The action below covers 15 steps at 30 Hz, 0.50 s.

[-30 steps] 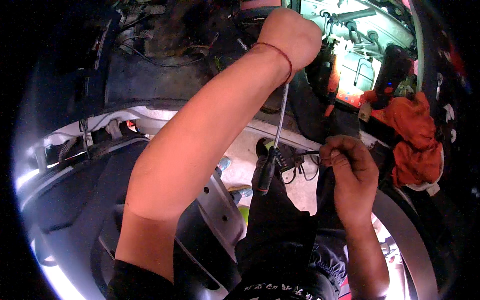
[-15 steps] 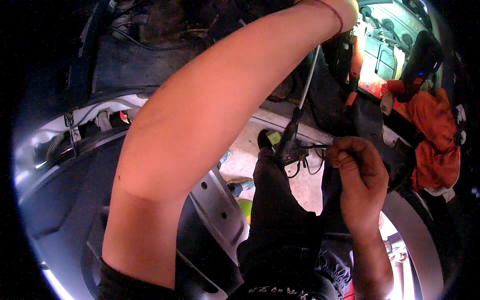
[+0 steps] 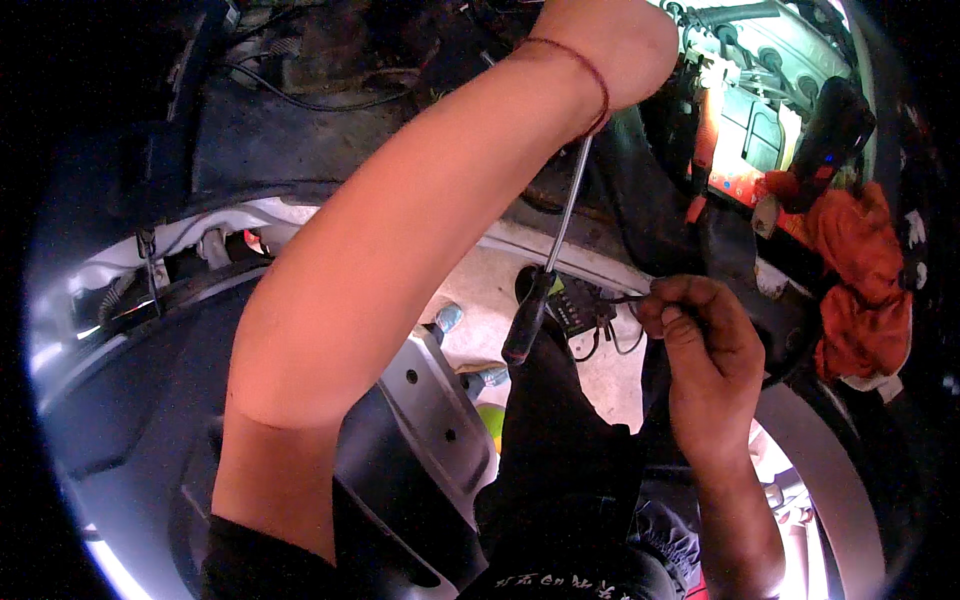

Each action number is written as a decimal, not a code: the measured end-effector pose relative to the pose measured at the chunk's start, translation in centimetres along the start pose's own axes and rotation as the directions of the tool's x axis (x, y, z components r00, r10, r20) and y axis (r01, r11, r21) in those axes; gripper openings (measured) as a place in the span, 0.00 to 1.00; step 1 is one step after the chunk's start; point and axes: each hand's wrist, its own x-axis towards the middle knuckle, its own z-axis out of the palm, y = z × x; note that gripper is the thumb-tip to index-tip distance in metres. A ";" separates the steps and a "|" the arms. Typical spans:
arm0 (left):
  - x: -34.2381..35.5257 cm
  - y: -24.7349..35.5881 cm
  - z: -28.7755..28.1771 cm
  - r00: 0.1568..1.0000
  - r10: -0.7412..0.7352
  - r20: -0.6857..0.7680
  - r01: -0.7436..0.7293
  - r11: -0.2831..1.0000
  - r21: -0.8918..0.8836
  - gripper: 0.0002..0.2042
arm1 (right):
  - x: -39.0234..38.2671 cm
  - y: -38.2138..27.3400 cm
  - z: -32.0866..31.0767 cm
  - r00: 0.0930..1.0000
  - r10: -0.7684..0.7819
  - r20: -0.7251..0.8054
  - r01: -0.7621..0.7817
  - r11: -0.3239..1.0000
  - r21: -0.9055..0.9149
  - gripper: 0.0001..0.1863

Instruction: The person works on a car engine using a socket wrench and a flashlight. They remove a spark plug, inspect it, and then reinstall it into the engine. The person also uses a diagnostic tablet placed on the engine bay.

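Note:
My left arm crosses the engine bay, and my left hand (image 3: pixel 620 50) is at the top edge, its fingers mostly hidden. Running up into that hand is the metal shaft of a long screwdriver (image 3: pixel 528 320); its black handle hangs below, over my leg. The shaft's line and its movement with the hand suggest a closed grip. To the right, my right hand (image 3: pixel 705 345) is closed in a pinch of thumb and forefinger. A thin dark piece (image 3: pixel 624 299) sticks out leftward from the fingertips; its kind is unclear.
A lit engine (image 3: pixel 765 60) fills the upper right. Beside it stand a black lamp-like device (image 3: pixel 835 135) and an orange-red cloth (image 3: pixel 860 285). A black box with leads (image 3: pixel 572 312) lies low, beyond my leg. A dark body panel (image 3: pixel 150 390) spans the left.
My left hand has shifted left and slightly down, and the screwdriver has swung left and down with it. My right hand has barely moved and keeps its pinch.

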 end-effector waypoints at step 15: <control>-3.1 1.1 -8.3 0.618 -0.494 0.612 0.625 -0.164 -0.763 0.09 | 2.1 -2.2 -0.2 0.992 -0.126 0.025 0.127 0.992 -0.015 0.09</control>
